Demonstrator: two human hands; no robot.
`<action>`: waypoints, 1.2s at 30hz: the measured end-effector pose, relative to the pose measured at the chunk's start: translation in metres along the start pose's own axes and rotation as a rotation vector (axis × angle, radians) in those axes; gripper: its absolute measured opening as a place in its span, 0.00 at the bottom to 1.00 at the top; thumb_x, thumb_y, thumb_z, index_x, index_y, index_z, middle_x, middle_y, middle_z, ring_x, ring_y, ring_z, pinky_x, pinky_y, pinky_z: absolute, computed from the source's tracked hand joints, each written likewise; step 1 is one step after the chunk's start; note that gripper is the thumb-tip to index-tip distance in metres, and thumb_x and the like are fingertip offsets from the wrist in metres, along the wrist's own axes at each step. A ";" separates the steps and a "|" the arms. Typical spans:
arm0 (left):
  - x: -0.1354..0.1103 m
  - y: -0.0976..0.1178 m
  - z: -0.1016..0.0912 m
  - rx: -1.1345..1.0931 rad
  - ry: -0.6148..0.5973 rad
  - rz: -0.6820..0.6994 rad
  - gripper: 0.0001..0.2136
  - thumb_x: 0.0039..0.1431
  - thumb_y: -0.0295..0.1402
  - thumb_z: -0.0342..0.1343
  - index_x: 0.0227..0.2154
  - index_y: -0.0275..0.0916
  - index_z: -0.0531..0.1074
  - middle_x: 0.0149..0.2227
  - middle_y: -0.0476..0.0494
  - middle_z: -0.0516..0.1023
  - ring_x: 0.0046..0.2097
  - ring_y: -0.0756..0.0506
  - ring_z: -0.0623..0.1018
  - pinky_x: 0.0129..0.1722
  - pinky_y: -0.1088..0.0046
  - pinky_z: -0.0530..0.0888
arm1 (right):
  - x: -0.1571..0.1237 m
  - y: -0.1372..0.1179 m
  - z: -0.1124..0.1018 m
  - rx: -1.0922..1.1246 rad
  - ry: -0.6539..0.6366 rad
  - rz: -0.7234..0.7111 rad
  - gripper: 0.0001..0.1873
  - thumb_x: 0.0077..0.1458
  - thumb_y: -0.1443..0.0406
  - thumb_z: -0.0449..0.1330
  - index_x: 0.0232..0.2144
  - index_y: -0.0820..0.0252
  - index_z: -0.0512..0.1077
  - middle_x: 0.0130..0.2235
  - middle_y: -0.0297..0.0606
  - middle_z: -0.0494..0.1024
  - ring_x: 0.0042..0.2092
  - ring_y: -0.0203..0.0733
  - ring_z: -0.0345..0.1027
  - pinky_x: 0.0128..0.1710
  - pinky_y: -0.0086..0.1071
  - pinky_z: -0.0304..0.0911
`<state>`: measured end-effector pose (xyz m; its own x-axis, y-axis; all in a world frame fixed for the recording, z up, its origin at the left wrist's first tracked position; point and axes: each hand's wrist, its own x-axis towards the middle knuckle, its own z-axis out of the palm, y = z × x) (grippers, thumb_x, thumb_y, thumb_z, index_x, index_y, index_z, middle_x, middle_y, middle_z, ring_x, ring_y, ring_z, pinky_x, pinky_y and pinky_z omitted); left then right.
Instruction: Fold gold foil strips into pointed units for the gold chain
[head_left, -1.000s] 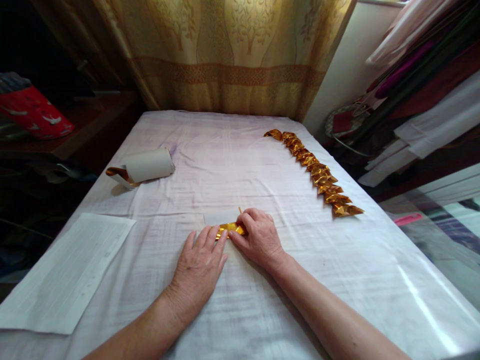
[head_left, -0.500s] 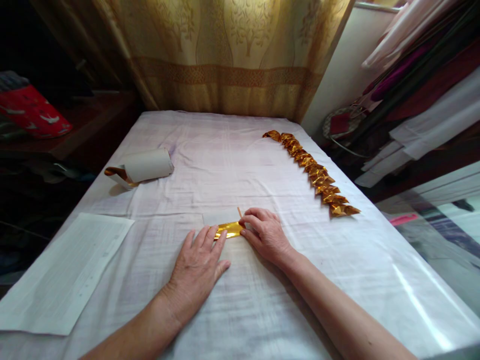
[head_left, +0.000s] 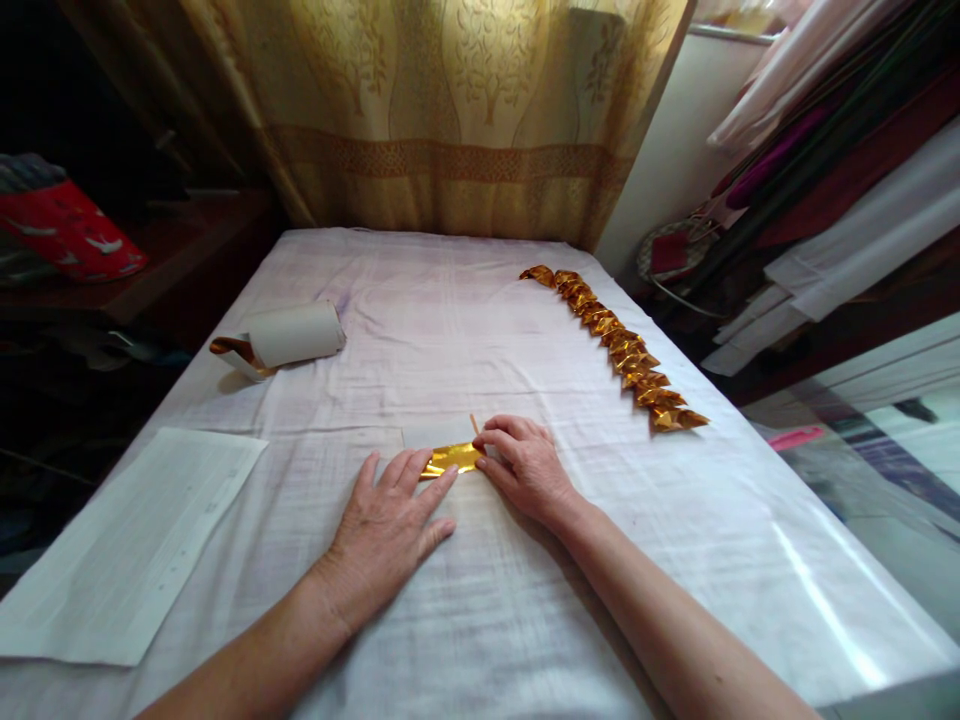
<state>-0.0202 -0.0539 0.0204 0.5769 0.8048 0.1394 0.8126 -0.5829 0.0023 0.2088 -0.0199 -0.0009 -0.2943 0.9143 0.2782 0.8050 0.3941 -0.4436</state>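
Observation:
A small folded strip of gold foil paper (head_left: 450, 459) lies on the white cloth of the table (head_left: 480, 330) in front of me. My left hand (head_left: 386, 525) rests flat with its fingers stretched out, the fingertips pressing on the strip's left end. My right hand (head_left: 525, 465) is curled at the strip's right end, its fingertips pinched on the foil. A thin stick (head_left: 474, 424) pokes up just behind the right fingers. A pale sheet lies under the strip.
A row of several folded gold pieces (head_left: 615, 345) runs along the right side of the table. A roll of paper with gold lining (head_left: 289, 336) lies at the left. A white sheet (head_left: 127, 545) lies at the near left. A curtain hangs behind.
My right hand has slid a little to the right along the strip, so more gold foil shows. My left hand stays flat on the strip's left end.

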 end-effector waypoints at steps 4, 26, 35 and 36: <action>-0.006 -0.011 0.002 -0.003 0.007 0.041 0.20 0.66 0.46 0.52 0.58 0.50 0.69 0.61 0.42 0.71 0.61 0.38 0.69 0.63 0.49 0.56 | 0.000 0.000 0.000 0.002 0.005 0.000 0.09 0.59 0.64 0.63 0.43 0.51 0.76 0.49 0.38 0.76 0.50 0.46 0.68 0.49 0.40 0.57; -0.027 -0.043 0.004 -0.019 0.074 0.136 0.20 0.69 0.44 0.46 0.57 0.46 0.71 0.60 0.45 0.74 0.63 0.40 0.68 0.65 0.55 0.55 | 0.000 0.003 0.003 0.040 0.035 -0.010 0.08 0.59 0.64 0.63 0.42 0.51 0.77 0.48 0.38 0.77 0.50 0.46 0.69 0.49 0.41 0.58; -0.023 -0.035 0.011 -0.065 0.161 0.102 0.17 0.68 0.42 0.49 0.52 0.40 0.73 0.60 0.42 0.73 0.64 0.40 0.66 0.67 0.56 0.54 | -0.007 -0.006 0.000 -0.069 0.314 -0.096 0.13 0.64 0.67 0.54 0.48 0.58 0.74 0.52 0.45 0.77 0.54 0.47 0.69 0.54 0.42 0.61; -0.023 -0.034 0.012 -0.060 0.169 0.106 0.17 0.68 0.42 0.49 0.51 0.40 0.73 0.60 0.41 0.73 0.65 0.40 0.66 0.66 0.56 0.55 | -0.009 -0.012 0.000 -0.092 0.305 -0.130 0.15 0.64 0.67 0.53 0.51 0.58 0.73 0.55 0.45 0.76 0.58 0.47 0.67 0.57 0.43 0.59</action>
<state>-0.0601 -0.0511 0.0052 0.6328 0.7113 0.3061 0.7387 -0.6730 0.0368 0.2015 -0.0324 0.0015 -0.2414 0.7814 0.5754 0.8178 0.4830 -0.3128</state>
